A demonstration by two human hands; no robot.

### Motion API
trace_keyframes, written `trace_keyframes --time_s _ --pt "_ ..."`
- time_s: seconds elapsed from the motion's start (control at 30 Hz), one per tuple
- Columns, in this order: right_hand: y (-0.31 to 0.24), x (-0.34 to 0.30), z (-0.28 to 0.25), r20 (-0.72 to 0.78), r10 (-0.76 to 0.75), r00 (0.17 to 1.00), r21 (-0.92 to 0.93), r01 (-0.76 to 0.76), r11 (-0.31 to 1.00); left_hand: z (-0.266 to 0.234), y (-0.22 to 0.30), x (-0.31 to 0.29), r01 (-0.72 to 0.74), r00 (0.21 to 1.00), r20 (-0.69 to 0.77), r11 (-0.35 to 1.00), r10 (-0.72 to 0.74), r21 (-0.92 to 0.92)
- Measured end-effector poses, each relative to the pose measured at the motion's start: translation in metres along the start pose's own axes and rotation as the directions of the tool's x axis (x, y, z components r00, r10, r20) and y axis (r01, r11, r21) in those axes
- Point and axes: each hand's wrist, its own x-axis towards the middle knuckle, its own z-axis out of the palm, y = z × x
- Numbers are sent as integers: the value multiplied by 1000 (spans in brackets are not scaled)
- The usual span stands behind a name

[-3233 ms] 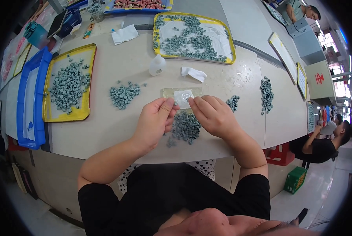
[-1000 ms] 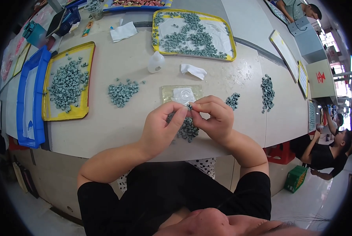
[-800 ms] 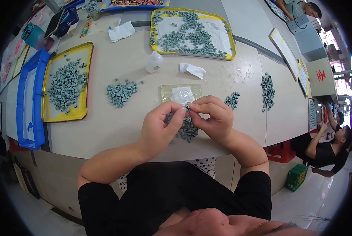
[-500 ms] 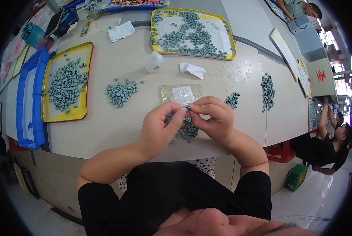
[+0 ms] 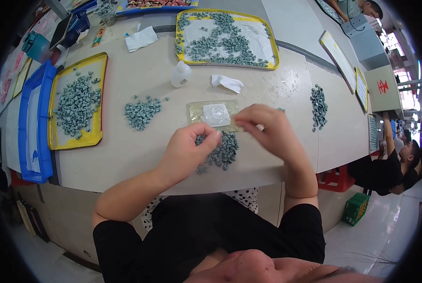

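Observation:
My left hand (image 5: 185,153) is closed in a pinch, thumb against forefinger, over the near pile of small grey-green pieces (image 5: 224,153). Whatever it pinches is too small to make out. My right hand (image 5: 270,129) is raised beside the right edge of a yellowish clear pad (image 5: 197,115), its fingertips drawn together. What these fingertips hold, if anything, I cannot tell. A small clear round dish (image 5: 217,113) sits on white paper (image 5: 210,120) on the pad. Partly behind my right hand lies another small heap of the pieces (image 5: 281,109).
More pieces lie in a left heap (image 5: 142,113), a right heap (image 5: 319,108), a yellow-rimmed left tray (image 5: 100,129) and a far tray (image 5: 220,64). A white squeeze bottle (image 5: 181,75) and folded tissue (image 5: 227,83) stand beyond the pad. A blue tray (image 5: 32,174) borders the left side.
My hands were together over the near pile and have parted. The right one has moved away and up to the pad's right edge; the left stays over the pile.

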Motion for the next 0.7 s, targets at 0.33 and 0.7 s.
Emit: trace_keyframes --time_s 0.33,0.7 --pt "29 -16 -29 282 399 872 -401 -271 875 -6 0 1 53 998 34 921 -44 -387" --pt "33 -21 -23 234 420 877 -490 -267 830 -14 4 1 -105 994 -63 888 86 -448"
